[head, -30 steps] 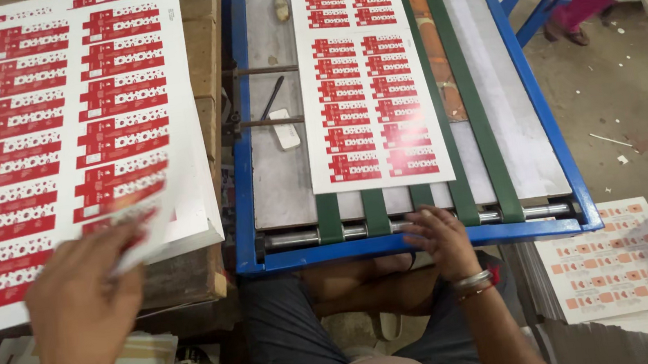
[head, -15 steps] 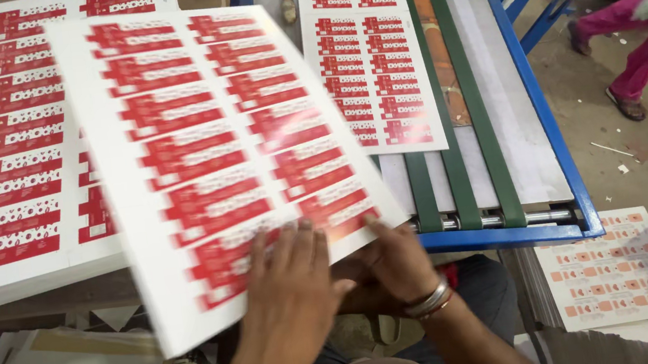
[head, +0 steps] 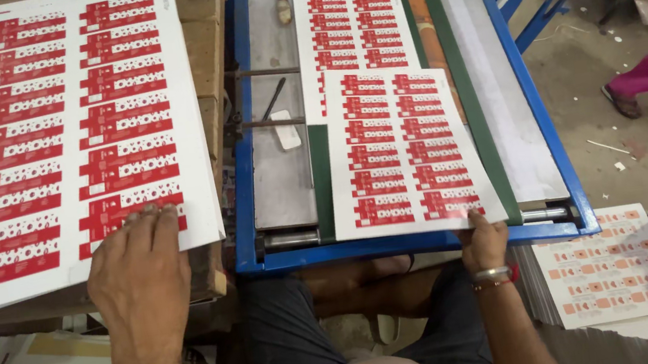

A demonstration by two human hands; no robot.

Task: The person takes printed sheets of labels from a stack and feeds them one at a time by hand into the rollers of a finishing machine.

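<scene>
At the left, the stack of printed sheets (head: 63,140) is pressed by the flat, spread left hand (head: 140,270), while one sheet (head: 407,151) is already laid on the blue feeder table (head: 418,243), its edge pinched by the right hand (head: 484,240)

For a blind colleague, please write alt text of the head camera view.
The person's right hand holds the near edge of a white card sheet printed with red box patterns on a blue-framed feed table. The left hand rests flat on a stack of the same printed sheets beside it.
</scene>
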